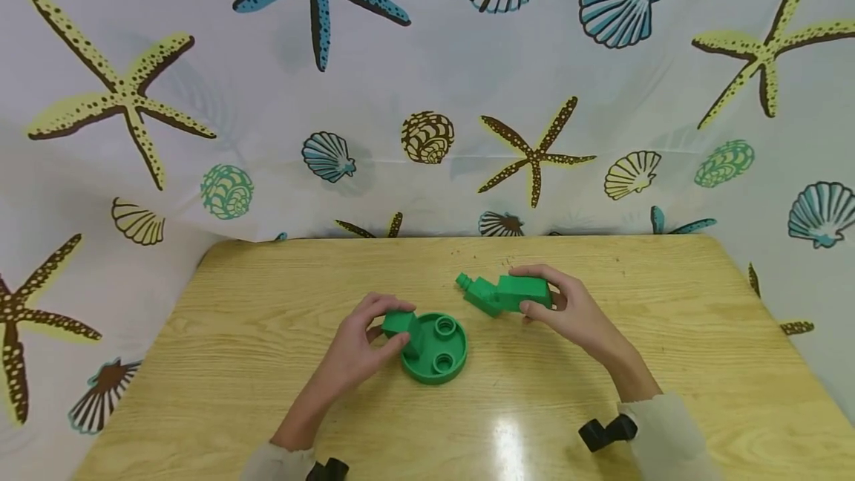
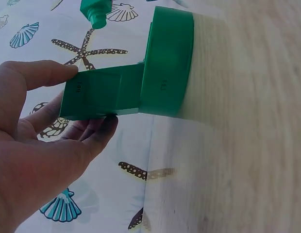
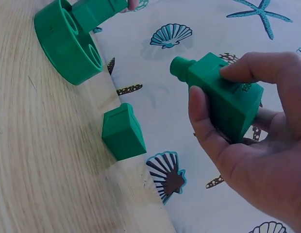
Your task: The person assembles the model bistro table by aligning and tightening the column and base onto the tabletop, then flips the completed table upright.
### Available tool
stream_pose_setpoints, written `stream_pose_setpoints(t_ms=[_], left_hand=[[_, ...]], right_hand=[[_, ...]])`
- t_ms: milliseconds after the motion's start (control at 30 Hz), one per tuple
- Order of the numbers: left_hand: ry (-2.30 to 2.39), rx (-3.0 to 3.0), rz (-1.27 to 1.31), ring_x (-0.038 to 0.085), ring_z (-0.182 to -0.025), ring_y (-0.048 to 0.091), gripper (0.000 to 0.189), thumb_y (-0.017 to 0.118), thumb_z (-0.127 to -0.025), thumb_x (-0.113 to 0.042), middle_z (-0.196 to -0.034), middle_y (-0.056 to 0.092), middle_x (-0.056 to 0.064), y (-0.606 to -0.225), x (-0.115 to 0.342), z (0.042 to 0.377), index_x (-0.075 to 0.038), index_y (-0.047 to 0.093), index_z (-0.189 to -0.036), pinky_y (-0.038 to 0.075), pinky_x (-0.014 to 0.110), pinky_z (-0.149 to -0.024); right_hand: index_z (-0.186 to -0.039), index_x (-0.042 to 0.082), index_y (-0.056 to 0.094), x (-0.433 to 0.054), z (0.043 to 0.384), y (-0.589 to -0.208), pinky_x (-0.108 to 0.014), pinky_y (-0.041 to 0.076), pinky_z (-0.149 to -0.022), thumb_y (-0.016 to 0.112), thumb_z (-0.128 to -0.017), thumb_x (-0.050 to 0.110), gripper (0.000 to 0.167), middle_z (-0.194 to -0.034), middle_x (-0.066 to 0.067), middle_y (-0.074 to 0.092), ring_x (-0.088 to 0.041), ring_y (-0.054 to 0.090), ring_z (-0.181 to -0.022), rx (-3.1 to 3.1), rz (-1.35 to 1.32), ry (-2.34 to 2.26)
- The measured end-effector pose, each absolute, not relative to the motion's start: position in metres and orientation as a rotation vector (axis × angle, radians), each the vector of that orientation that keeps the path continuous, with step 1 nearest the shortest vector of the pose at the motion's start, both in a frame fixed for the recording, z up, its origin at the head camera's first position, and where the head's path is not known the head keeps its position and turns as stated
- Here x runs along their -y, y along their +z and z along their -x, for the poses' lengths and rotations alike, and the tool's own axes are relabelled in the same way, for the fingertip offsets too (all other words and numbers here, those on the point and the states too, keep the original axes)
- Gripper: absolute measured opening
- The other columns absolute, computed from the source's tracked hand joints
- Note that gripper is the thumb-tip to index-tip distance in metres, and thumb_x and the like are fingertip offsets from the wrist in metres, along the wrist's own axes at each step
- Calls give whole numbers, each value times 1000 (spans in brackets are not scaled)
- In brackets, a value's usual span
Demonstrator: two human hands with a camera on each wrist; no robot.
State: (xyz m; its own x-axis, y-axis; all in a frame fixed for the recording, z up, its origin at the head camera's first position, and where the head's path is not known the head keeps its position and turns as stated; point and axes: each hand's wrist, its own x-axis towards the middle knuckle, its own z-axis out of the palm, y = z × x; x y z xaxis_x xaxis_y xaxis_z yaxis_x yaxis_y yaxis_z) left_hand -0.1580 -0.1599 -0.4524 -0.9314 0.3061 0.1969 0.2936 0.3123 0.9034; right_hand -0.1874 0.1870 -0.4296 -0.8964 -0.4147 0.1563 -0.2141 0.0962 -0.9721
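My left hand (image 1: 364, 340) pinches a green rectangular block (image 1: 414, 332) between thumb and fingers. That block stands upright in a round green base (image 1: 434, 375), which has two open ring-shaped sockets beside it. In the left wrist view the block (image 2: 102, 92) meets the base (image 2: 167, 63). To the right, my right hand (image 1: 571, 310) grips a second green block (image 1: 524, 293) by its sides, raised above the table. The right wrist view shows a round stepped knob on the end of this block (image 3: 223, 97), pointing toward the base.
Another green block (image 1: 482, 295) with a knob lies on the wooden table (image 1: 267, 377), just left of the right hand's block in the head view. A white cloth (image 1: 401, 80) printed with starfish and shells hangs behind the table and along its sides.
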Motion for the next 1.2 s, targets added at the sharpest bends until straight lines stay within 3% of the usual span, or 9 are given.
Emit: stream_pose_setpoints(t_ms=[133, 267, 700, 967, 1200], left_hand=[[1778, -2495, -603, 30, -121, 55, 32, 71, -96, -1, -130, 52, 12, -453, 160, 163, -11, 70, -126, 54, 42, -99], [1800, -2465, -611, 31, -121, 54, 32, 71, -97, -3, -131, 50, 13, -455, 160, 164, -11, 69, -128, 53, 42, -100], [1724, -2599, -517, 23, -117, 60, 36, 80, -92, -14, -122, 59, 5, -457, 160, 157, -13, 70, -126, 56, 39, -96], [1719, -2638, -514, 25, -114, 61, 37, 82, -90, -16, -119, 61, 6, -457, 156, 154, -9, 69, -124, 57, 43, -95], [1724, -2645, -529, 24, -114, 61, 35, 82, -90, -15, -118, 61, 5, -458, 156, 154, -10, 69, -123, 57, 42, -94]], right_hand=[[-143, 1, 51, -186, 182, -431, -38, 61, -82, 72, -96, 3, 51, -134, -20, 57, -23, 68, -106, -2331, 620, -1993], [-140, 3, 54, -183, 178, -433, -30, 60, -82, 74, -94, 3, 50, -125, -16, 65, -17, 67, -106, -2418, 600, -2061], [-137, -6, 51, -163, 169, -440, -32, 58, -87, 69, -94, -7, 47, -121, -18, 67, -19, 68, -107, -2336, 716, -2175], [-136, -4, 53, -141, 164, -453, -30, 58, -88, 69, -93, -9, 47, -127, -20, 63, -20, 64, -114, -2276, 752, -2209], [-134, 2, 56, -125, 159, -462, -34, 58, -89, 74, -92, -4, 47, -121, -16, 65, -21, 64, -112, -2267, 720, -2175]])
